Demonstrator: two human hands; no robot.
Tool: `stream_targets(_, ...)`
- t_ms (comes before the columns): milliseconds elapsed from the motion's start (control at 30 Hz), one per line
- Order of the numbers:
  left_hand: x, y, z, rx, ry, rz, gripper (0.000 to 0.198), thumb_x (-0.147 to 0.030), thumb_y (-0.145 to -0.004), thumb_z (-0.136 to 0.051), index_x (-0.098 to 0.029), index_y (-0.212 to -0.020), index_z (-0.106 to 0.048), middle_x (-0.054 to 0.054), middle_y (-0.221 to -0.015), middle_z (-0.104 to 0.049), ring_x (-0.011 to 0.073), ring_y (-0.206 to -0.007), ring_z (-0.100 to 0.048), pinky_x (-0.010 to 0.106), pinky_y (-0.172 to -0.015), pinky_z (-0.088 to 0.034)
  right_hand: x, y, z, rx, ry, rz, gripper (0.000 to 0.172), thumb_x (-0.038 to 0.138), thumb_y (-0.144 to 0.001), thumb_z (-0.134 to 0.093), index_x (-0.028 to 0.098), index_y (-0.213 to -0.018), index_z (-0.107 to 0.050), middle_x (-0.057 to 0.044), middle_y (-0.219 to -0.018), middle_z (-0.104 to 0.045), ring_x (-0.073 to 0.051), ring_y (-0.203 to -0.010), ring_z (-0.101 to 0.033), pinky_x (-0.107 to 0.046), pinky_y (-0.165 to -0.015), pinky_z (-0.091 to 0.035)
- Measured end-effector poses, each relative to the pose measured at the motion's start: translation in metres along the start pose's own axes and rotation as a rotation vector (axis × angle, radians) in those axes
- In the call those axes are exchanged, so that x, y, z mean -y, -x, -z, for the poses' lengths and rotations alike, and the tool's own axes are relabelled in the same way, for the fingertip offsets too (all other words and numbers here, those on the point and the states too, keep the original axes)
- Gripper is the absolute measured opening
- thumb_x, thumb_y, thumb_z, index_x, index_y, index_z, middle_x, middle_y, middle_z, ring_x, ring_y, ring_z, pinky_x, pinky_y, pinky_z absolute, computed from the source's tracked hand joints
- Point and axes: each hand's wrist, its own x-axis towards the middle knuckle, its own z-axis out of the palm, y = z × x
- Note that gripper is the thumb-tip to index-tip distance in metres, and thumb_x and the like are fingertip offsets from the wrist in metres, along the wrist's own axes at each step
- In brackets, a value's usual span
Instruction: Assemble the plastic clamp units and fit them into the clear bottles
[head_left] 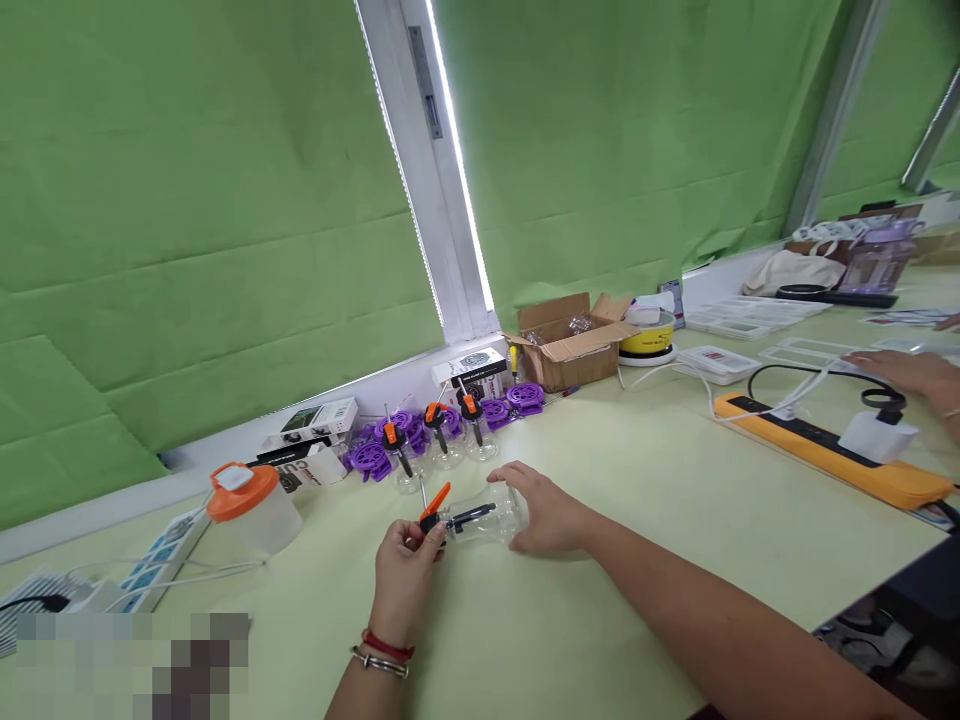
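Observation:
A clear bottle (491, 522) with a black and orange lever top lies on its side between my two hands, just above or on the table. A dark tube shows inside it, and a thin metal rod sticks up at its top end. My left hand (405, 560) pinches the black cap (433, 522) next to the orange lever (436, 497). Around the wide base of the bottle curl the fingers of my right hand (553, 512). Behind it stand three similar bottles (446, 450) with black and orange tops. Purple round plastic parts (371, 458) are heaped behind those.
An orange-lidded jug (259, 515) and a white power strip (161, 565) are at the left. Printed boxes (315, 430) and an open cardboard box (574, 360) line the wall. At right lies an orange power strip (832, 445); another person's hand (904, 370) is beyond it.

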Motion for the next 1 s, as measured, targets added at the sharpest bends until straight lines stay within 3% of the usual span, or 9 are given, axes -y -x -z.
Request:
stream_targets(167,-0.003,0.003,-0.001,0.120,0.197,0.049,0.057,-0.041,-0.049,-0.083,-0.016,-0.092,-0.056,0.005,-0.088,-0.064,0.0142,-0.070,-0.059,0.032,-0.069,-0.050,0.001,0.000,0.004,0.012,-0.027,0.022,0.080,0.015,-0.049,-0.074,0.027,-0.124,-0.050,-0.006,-0.127,-0.044,-0.024,-0.117,-0.047,-0.036,-0.099,-0.040)
stream_targets(300,-0.003,0.004,0.004,0.308,0.333,0.140,0.046,-0.046,-0.064,-0.074,-0.014,-0.096,-0.065,0.005,-0.091,-0.063,0.0134,-0.074,-0.057,0.030,-0.072,-0.049,-0.001,0.000,0.007,0.012,-0.033,0.046,0.079,0.012,-0.050,-0.072,0.028,-0.124,-0.050,-0.007,-0.131,-0.041,-0.024,-0.121,-0.044,-0.037,-0.101,-0.038)
stream_targets(467,-0.004,0.006,0.007,0.402,0.390,0.183,0.041,-0.043,-0.067,-0.074,-0.017,-0.099,-0.068,0.004,-0.084,-0.064,0.0139,-0.073,-0.057,0.029,-0.069,-0.049,-0.005,0.000,0.010,0.023,-0.040,0.105,0.079,0.011,-0.051,-0.070,0.028,-0.126,-0.050,-0.007,-0.134,-0.039,-0.026,-0.126,-0.040,-0.041,-0.105,-0.033)
stream_targets(667,-0.006,0.006,0.009,0.406,0.428,0.226,0.039,-0.040,-0.065,-0.077,-0.013,-0.092,-0.070,0.007,-0.078,-0.065,0.0146,-0.072,-0.059,0.029,-0.071,-0.051,-0.010,-0.001,0.010,0.036,-0.143,0.102,0.086,0.018,-0.052,-0.076,0.025,-0.131,-0.041,-0.007,-0.126,-0.048,-0.023,-0.118,-0.046,-0.040,-0.103,-0.035)
stream_targets(867,-0.003,0.004,0.011,0.363,0.388,0.286,0.038,-0.038,-0.061,-0.080,-0.013,-0.089,-0.070,0.006,-0.085,-0.067,0.0139,-0.075,-0.060,0.029,-0.073,-0.054,-0.022,-0.004,0.008,0.144,-0.178,0.008,0.082,0.030,-0.049,-0.083,0.021,-0.122,-0.049,-0.007,-0.115,-0.054,-0.022,-0.102,-0.053,-0.036,-0.087,-0.045)
stream_targets(1000,-0.004,0.004,0.011,0.360,0.342,0.269,0.042,-0.037,-0.059,-0.081,-0.014,-0.091,-0.070,0.006,-0.087,-0.067,0.0150,-0.078,-0.061,0.031,-0.075,-0.054,-0.023,-0.005,0.008,0.116,-0.179,0.072,0.080,0.024,-0.050,-0.081,0.025,-0.123,-0.048,-0.005,-0.120,-0.051,-0.022,-0.108,-0.050,-0.035,-0.089,-0.044)
